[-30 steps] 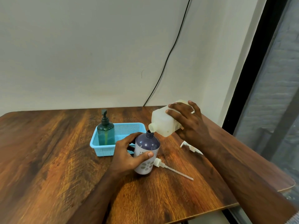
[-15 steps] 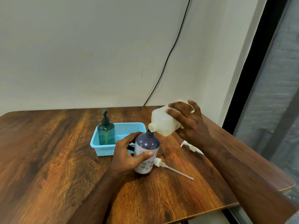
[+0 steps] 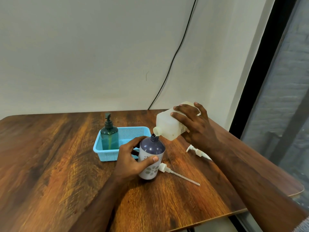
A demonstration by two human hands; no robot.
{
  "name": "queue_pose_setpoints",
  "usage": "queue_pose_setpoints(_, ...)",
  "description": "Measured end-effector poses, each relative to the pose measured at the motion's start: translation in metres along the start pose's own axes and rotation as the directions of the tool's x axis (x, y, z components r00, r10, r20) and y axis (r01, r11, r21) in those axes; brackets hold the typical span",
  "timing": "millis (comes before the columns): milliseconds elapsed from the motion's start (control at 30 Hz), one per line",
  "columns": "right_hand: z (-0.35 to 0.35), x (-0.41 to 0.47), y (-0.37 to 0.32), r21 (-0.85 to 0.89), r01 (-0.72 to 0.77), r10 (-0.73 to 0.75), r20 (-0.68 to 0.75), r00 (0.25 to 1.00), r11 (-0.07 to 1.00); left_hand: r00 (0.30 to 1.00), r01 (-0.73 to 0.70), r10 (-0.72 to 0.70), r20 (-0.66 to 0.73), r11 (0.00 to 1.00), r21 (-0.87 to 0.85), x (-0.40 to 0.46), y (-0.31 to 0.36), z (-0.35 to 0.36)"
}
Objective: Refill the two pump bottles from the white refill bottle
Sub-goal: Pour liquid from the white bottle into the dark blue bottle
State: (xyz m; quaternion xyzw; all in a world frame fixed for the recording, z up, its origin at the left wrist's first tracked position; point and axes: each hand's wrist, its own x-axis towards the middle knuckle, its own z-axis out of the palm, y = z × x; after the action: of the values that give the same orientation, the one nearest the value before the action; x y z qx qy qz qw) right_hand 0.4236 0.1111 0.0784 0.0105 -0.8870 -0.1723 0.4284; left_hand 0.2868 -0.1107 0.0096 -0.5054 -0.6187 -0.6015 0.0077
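Near the table's [image 3: 50, 164] middle, left hand [image 3: 132, 161] grips purple bottle [image 3: 151, 158], upright, pump off. Right hand [image 3: 197, 128] holds white refill bottle [image 3: 168, 126] tilted, spout at its neck. Green pump bottle [image 3: 109, 136] sits in blue basket [image 3: 132, 131] toward far edge.

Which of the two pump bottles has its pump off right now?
The purple flower-patterned bottle held by the left hand; its neck is open. The green bottle keeps its pump.
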Motion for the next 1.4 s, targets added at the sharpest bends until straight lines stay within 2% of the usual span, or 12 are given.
queue_pose_setpoints(1400, -0.0001, 0.0019, 0.0017, -0.027, 0.027, -0.027, -0.006, 1.0, 0.999, 0.999, 0.034, -0.034, 0.002, 0.999, 0.019, -0.0011, -0.0024, -0.0005)
